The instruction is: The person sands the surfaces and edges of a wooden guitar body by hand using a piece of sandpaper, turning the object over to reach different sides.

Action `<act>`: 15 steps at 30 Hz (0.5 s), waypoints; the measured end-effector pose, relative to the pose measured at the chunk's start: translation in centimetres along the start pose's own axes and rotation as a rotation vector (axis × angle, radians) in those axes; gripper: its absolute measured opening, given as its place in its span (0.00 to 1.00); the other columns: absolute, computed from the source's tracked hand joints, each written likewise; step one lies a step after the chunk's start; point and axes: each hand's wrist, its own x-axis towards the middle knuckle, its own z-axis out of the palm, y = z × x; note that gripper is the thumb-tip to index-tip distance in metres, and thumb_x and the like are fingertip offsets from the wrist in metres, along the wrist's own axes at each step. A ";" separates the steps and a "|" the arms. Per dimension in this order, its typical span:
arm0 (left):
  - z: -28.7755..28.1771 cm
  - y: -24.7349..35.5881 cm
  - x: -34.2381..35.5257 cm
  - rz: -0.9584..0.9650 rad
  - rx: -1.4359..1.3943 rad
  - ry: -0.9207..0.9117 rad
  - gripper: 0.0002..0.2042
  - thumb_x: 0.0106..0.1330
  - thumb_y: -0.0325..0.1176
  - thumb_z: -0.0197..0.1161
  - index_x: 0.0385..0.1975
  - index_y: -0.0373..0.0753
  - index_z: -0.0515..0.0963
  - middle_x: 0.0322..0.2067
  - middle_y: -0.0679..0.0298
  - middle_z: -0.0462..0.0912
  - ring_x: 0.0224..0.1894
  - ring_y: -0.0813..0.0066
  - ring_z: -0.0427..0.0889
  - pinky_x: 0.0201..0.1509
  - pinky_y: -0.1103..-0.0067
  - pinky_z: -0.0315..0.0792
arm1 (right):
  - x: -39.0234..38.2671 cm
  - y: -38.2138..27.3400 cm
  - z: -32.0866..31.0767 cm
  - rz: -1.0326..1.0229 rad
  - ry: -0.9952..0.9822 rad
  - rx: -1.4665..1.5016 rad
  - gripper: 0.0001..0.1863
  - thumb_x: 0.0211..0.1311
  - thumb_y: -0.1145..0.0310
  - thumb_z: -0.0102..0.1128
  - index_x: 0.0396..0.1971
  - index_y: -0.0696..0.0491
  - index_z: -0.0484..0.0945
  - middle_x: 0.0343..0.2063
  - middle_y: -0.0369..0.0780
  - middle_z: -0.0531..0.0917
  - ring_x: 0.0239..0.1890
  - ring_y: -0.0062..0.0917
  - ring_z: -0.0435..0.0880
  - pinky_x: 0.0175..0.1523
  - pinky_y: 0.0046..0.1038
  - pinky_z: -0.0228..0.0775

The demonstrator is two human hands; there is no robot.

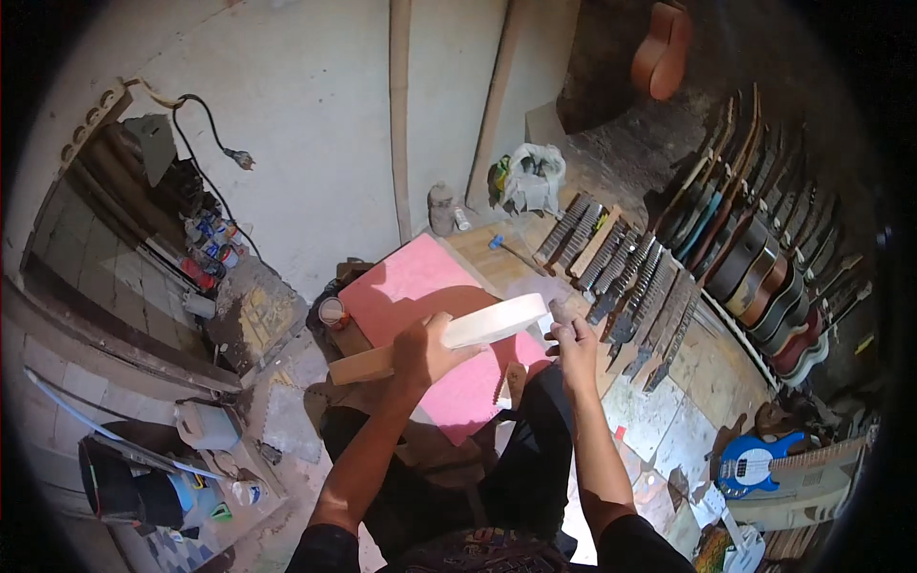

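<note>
My left hand (425, 353) is wrapped round the middle of a long piece of pale wood (497, 322). Its right end is broad, light and sunlit; the browner left end sticks out past my wrist. Just beyond the broad end is my right hand (575, 349), fingers bent and closed. Some small greyish thing shows by its fingertips, too unclear to name. Below the wood lies a pink board (401, 282), crossed by shadows, in front of my knees. A small brown wooden piece with a toothed edge (514, 382) rests near the board's right side.
Several guitar necks (630, 277) lie in a row to the right. Past them stands a rack of guitars (755, 258). A blue electric guitar (750, 465) is at lower right. A tin (332, 311) stands left of the board. A cable with a plug (239, 158) hangs on the wall.
</note>
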 end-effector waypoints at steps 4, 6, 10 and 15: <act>1.4 -0.2 0.3 -0.083 -0.021 -0.073 0.30 0.51 0.58 0.82 0.38 0.37 0.82 0.36 0.49 0.89 0.42 0.48 0.89 0.45 0.60 0.81 | -0.3 1.5 0.1 0.021 0.043 0.117 0.17 0.70 0.74 0.56 0.56 0.58 0.81 0.39 0.39 0.86 0.35 0.22 0.86 0.36 0.25 0.81; 1.8 0.1 0.6 -0.097 -0.016 -0.112 0.30 0.51 0.58 0.82 0.38 0.36 0.81 0.37 0.48 0.89 0.42 0.48 0.89 0.46 0.60 0.81 | -0.6 1.4 0.4 0.019 0.039 0.155 0.14 0.73 0.72 0.55 0.54 0.58 0.81 0.39 0.39 0.86 0.36 0.22 0.85 0.39 0.25 0.81; 2.6 0.2 1.2 -0.107 0.024 -0.138 0.29 0.53 0.56 0.81 0.38 0.36 0.81 0.37 0.47 0.88 0.42 0.45 0.89 0.46 0.59 0.81 | -1.1 1.9 0.4 0.079 0.024 0.165 0.12 0.76 0.70 0.56 0.51 0.58 0.81 0.39 0.38 0.86 0.38 0.22 0.86 0.40 0.26 0.81; 2.1 -0.2 2.1 -0.075 -0.026 -0.153 0.30 0.53 0.53 0.80 0.46 0.36 0.81 0.42 0.47 0.88 0.47 0.47 0.88 0.51 0.59 0.80 | -1.8 2.5 -0.2 0.080 0.108 0.208 0.11 0.78 0.69 0.55 0.50 0.57 0.82 0.41 0.37 0.86 0.40 0.24 0.88 0.42 0.27 0.81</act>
